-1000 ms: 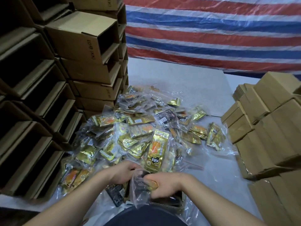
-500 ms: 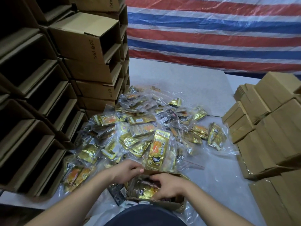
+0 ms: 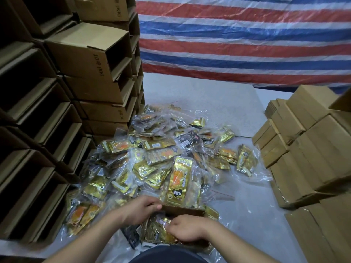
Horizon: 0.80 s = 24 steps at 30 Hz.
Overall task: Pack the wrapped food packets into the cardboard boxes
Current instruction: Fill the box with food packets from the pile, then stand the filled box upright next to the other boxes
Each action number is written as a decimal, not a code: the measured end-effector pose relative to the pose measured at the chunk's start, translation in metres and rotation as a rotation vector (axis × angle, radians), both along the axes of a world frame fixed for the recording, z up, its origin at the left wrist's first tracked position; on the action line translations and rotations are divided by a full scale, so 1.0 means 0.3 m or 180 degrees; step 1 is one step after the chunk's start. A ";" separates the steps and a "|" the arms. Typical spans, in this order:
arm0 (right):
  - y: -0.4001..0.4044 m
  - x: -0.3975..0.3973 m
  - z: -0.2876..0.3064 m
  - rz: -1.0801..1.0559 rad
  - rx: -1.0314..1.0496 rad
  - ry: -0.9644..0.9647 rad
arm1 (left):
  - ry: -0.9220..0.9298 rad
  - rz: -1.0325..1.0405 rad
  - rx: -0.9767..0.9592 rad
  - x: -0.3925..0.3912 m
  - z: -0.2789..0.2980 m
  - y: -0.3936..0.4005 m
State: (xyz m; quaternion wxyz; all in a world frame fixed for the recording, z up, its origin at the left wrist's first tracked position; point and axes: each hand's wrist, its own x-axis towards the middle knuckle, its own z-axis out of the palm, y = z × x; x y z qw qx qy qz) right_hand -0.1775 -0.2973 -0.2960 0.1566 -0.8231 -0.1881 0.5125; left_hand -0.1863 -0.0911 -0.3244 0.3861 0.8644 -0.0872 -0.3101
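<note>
An open cardboard box (image 3: 183,210) sits at the near edge, right in front of me. A clear bag of gold food packets (image 3: 157,227) lies inside it. My left hand (image 3: 141,209) grips the box's far left corner, fingers curled over the rim. My right hand (image 3: 187,227) is down in the box, with bent fingers closed on the bag. Beyond the box spreads a big pile of bagged gold packets (image 3: 163,154), with one tall gold packet (image 3: 179,182) leaning just behind the box's rim.
Stacks of empty open cartons (image 3: 38,130) wall off the left, and more stand behind them (image 3: 95,54). Closed brown boxes (image 3: 313,158) are stacked on the right. A red, white and blue striped tarp (image 3: 237,35) hangs behind the grey table (image 3: 209,95).
A second ago both hands held the bag above the box. The bag has since gone down into the box, the right hand following it in; the left hand moved to the box's corner.
</note>
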 end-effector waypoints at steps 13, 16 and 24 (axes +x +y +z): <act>-0.205 0.157 0.232 -0.0367 0.0304 -0.1667 | -0.0218 -0.0357 -0.0010 0.189 0.276 -0.059; -0.257 0.236 0.303 -0.0637 0.0389 -0.1735 | -0.0539 -0.0542 0.0088 0.320 0.384 -0.118; -0.475 0.408 0.360 -0.1130 0.0396 -0.2240 | -0.0793 -0.0957 0.0255 0.658 0.530 -0.356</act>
